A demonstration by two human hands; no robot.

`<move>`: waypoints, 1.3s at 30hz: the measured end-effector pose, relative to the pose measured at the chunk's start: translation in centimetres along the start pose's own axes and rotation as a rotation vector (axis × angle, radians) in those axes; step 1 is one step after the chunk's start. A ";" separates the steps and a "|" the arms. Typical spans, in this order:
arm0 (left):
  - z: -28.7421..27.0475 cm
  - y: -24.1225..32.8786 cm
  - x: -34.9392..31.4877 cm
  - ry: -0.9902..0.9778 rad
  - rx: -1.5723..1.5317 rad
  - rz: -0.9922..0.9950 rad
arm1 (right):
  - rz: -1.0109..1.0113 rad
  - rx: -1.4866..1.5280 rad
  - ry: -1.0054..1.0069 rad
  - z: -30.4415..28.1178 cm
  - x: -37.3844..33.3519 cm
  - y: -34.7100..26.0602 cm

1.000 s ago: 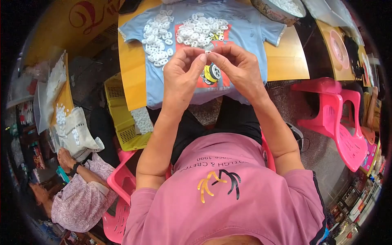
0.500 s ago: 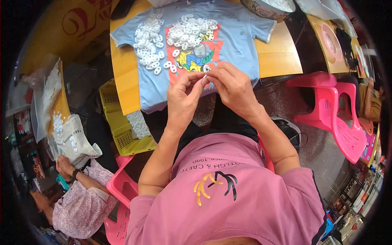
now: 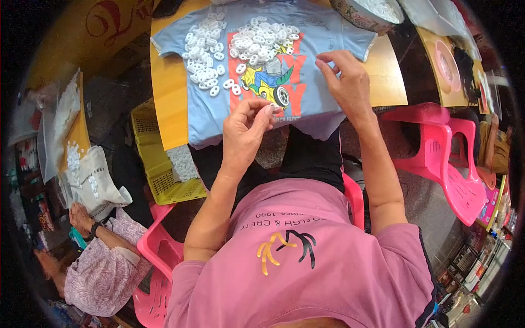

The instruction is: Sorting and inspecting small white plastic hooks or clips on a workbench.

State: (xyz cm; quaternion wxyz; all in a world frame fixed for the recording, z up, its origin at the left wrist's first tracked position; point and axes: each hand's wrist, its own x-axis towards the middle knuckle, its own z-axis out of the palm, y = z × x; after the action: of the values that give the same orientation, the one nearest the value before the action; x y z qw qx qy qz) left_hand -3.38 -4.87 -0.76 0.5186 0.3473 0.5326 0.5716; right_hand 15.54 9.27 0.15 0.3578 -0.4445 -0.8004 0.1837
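My left hand is closed in a pinch over the near edge of a blue T-shirt. Between its thumb and fingertips sits a small white oval plastic piece with holes, partly hidden by the fingers. To the right, my right hand hovers above the shirt, thumb and fingers apart, with nothing visible in it. A loose heap of white two-holed plastic pieces lies on the shirt's printed front. More of them form a second group to its left.
A patterned bowl of white pieces stands at the table's far right. Below the table's left side is a yellow crate with white pieces. Pink chairs stand at right and left. Another person's hands rest at the left.
My right hand has parted from the left and moved right and away from me, its fingers opening. My left hand stays nearly in place, keeping the white piece.
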 end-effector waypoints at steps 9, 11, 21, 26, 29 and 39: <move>-0.7 -0.3 0.2 -0.022 -0.061 0.025 | 0.001 -0.216 -0.016 -2.8 0.1 1.8; -0.7 -0.3 0.2 -0.011 -0.066 0.007 | -0.023 -0.214 -0.086 -2.8 -0.5 1.5; -0.6 -0.3 0.2 -0.027 -0.040 0.014 | -0.025 -0.243 -0.117 -2.1 -1.6 0.7; -0.7 -0.4 0.2 -0.030 -0.053 0.021 | -0.001 -0.241 -0.156 -2.6 -1.5 0.6; -0.7 -0.3 0.3 -0.034 -0.052 0.010 | -0.035 -0.252 -0.048 -2.5 -1.3 1.4; -0.6 -0.3 0.1 -0.018 -0.017 0.001 | -0.059 -0.347 -0.020 -1.8 2.8 3.7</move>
State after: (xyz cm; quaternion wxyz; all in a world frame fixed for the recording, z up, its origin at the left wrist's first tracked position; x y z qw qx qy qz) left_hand -3.92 -4.96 -1.14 0.5262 0.3482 0.5227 0.5733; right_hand 18.09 13.56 0.22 0.2731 -0.4740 -0.8363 0.0368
